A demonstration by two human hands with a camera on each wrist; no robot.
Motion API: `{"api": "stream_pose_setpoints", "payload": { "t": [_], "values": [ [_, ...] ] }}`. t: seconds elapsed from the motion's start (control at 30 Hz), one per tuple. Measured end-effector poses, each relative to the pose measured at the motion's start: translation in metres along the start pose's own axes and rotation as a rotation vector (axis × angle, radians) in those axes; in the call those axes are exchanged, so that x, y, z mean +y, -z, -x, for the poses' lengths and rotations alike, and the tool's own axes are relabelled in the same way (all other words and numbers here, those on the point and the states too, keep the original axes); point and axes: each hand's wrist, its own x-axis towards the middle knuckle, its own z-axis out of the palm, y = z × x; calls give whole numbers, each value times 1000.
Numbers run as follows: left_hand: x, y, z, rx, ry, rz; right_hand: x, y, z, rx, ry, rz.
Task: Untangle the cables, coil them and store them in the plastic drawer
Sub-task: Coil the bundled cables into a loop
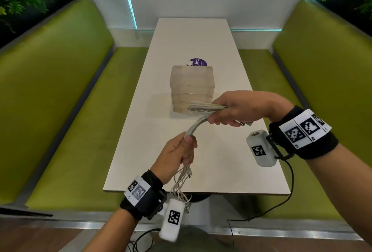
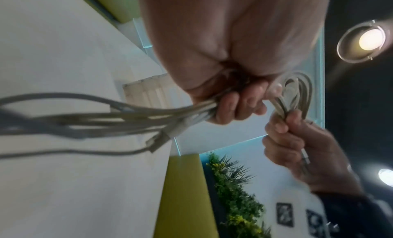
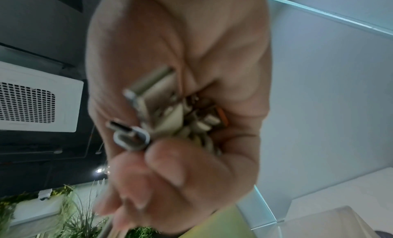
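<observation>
Status: coiling is in progress, nothing stored yet as far as I can see.

Right hand (image 1: 239,108) is fisted round the folded loops of the cables (image 1: 196,126), held in the air over the middle of the tabletop (image 1: 201,36), just in front of the drawer unit (image 1: 191,88). In the right wrist view several plugs (image 3: 136,135) bunch inside that fist, blurred.

Left hand (image 1: 177,157) is closed round the same bundle lower down, above the near edge of the tabletop. The loose ends (image 1: 181,185) hang from it past that edge, splayed, some maybe crossed; can't tell if they're fully untangled.

My read:
- Part of the bundle is looped, the tail isn't.
- Left: finish coiling, open a drawer, put the cables in.
- Drawer unit stands mid-tabletop and looks shut from here.

Writing: purple round sticker (image 1: 199,63) on the tabletop behind the drawer unit reads "Clay…", the rest is hidden. Wrist bands (image 1: 302,131) carry black-and-white square marker codes, no readable text.
</observation>
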Motion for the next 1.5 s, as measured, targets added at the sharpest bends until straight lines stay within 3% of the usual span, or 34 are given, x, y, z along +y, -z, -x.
{"api": "stream_pose_setpoints", "payload": {
  "t": [0.17,0.27,0.5,0.7,0.93,1.1,1.27,1.5],
  "values": [
    [18,-6,-11,273,-107,154,2,-39,-16,168,65,-102],
    [23,-4,-16,357,-111,230,-2,-72,-30,254,39,-119],
    [31,-4,-17,387,-38,377,-5,-110,-44,346,-12,-75],
    [29,1,-19,370,-52,427,-7,-118,-52,406,-1,-332],
    [34,12,-13,148,-69,231,-6,-123,-48,260,-48,-343],
    [40,-2,-16,361,-99,147,-8,-126,-47,186,74,-312],
    [41,-4,-16,266,-38,182,1,-129,-39,-43,223,-770],
    [44,-9,-15,192,2,122,8,-136,-39,-57,333,-823]
  ]
}}
